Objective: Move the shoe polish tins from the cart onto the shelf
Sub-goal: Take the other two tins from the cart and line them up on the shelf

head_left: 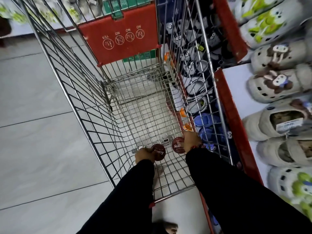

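Note:
Two round dark-red shoe polish tins with white lettering lie at the near end of the wire cart (94, 125). My left hand (144, 155) is closed on the left tin (159, 152). My right hand (191, 142) grips the right tin (177, 145), which is tilted so its lid faces left. Both arms wear black sleeves and reach down into the cart basket. The white shelf (236, 92) with a red edge runs along the right side of the cart.
Grey and white children's clogs (276, 81) cover the shelf at right. Lower shelves behind the cart's right wall hold dark and blue slippers (206, 124). A red child-seat flap (121, 39) closes the cart's far end. Grey floor tiles lie at left.

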Demonstrator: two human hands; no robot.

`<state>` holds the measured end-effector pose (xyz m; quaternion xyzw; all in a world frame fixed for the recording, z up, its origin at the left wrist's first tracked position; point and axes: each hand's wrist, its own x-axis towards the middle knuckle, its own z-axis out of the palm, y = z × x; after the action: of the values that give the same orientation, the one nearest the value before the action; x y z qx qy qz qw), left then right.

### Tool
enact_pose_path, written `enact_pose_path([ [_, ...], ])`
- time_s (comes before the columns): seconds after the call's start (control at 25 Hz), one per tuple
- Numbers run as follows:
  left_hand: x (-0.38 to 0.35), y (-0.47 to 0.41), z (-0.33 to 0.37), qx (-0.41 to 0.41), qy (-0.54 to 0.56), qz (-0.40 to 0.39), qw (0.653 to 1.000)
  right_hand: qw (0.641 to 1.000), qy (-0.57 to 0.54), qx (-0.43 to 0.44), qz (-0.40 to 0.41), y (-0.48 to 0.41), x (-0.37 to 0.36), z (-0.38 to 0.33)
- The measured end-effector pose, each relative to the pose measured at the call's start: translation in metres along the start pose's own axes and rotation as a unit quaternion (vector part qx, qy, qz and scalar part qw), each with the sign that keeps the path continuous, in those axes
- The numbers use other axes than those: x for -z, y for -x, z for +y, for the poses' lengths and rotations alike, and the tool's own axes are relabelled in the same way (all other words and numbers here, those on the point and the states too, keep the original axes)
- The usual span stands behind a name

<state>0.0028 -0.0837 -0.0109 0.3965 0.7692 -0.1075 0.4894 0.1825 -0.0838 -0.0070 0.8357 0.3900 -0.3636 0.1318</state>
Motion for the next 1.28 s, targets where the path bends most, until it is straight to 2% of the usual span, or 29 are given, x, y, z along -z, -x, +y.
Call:
enact_pose_path([
  [0.12,0.015,0.013,0.004,-0.021,-0.002,0.017,1.000,0.998,-0.058,-0.016,0.031,0.017,0.011,0.001],
  [0.28,0.047,0.048,0.015,-0.060,0.059,0.059,0.995,0.978,-0.188,-0.019,0.085,0.054,0.038,0.002],
  [0.44,0.079,0.093,0.028,-0.098,0.171,0.082,0.977,0.925,-0.357,0.014,0.127,0.098,0.071,0.004],
  [0.56,0.101,0.133,0.036,-0.143,0.202,0.083,0.965,0.872,-0.462,0.027,0.159,0.153,0.109,0.008],
  [0.68,0.116,0.164,0.047,-0.195,0.239,0.066,0.949,0.833,-0.520,0.046,0.184,0.198,0.139,0.020],
  [0.92,0.133,0.282,0.072,-0.301,0.289,0.004,0.909,0.758,-0.589,0.083,0.269,0.296,0.179,0.079],
  [1.08,0.121,0.350,0.085,-0.397,0.246,-0.042,0.883,0.710,-0.630,0.083,0.304,0.358,0.199,0.124],
  [1.16,0.110,0.380,0.093,-0.432,0.246,-0.079,0.864,0.694,-0.626,0.083,0.346,0.383,0.204,0.150],
  [1.28,0.088,0.429,0.104,-0.464,0.243,-0.139,0.840,0.650,-0.636,0.079,0.408,0.428,0.206,0.196],
])
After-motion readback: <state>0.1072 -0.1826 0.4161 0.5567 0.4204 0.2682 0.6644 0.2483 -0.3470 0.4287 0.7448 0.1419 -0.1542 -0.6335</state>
